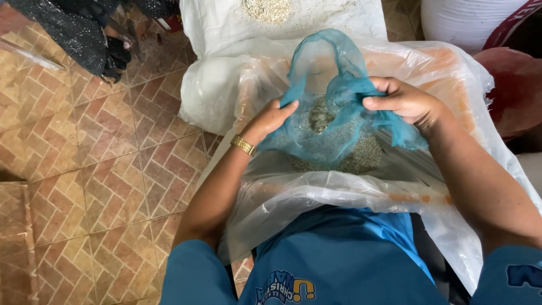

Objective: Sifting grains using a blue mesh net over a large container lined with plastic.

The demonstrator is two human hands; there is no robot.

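Observation:
A thin blue plastic bag (333,85) partly filled with small greyish grains (339,144) hangs over a large open white sack (451,73) in front of me. My left hand (270,120) grips the bag's left edge, a gold watch (243,145) on its wrist. On the bag's right side my right hand (405,101) pinches the bunched plastic. The bag's mouth stands open between both hands, with more grain visible inside the sack beneath it.
Another white sack (226,22) holding pale grain (266,9) stands behind. A white sack (468,20) and a reddish round container (516,90) sit at the right. Dark cloth (73,28) lies top left on the patterned brick-tile floor (84,169).

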